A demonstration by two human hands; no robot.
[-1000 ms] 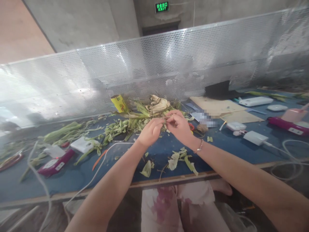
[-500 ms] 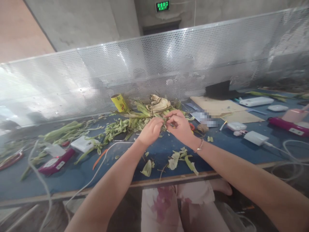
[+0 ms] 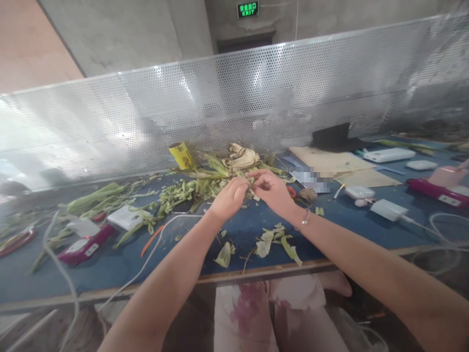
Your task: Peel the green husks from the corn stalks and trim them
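Observation:
My left hand [image 3: 230, 196] and my right hand [image 3: 271, 191] meet over the table [image 3: 161, 266], fingertips close together. Both are closed in a pinch on a small green piece of plant [image 3: 251, 180], mostly covered by the fingers. Just behind them lies a heap of green leaves [image 3: 216, 165] with a pale, dried husk [image 3: 242, 157] on top. To the left of my left hand is a pile of small green, twisted-looking plant pieces [image 3: 178, 195]. Loose pale leaf scraps [image 3: 264, 247] lie nearer the front edge, below my hands.
A yellow tube [image 3: 182, 155] leans at the back by the perforated metal screen [image 3: 242, 98]. Purple power strips [image 3: 86, 244] sit at both sides, with a white cable [image 3: 164, 230] crossing left. Brown paper sheets [image 3: 330, 161] and a white charger [image 3: 388, 209] lie to the right.
The fingers of my right hand have shifted slightly, the hand turning a little over the green piece. My left hand stays almost in place; the table things have not moved.

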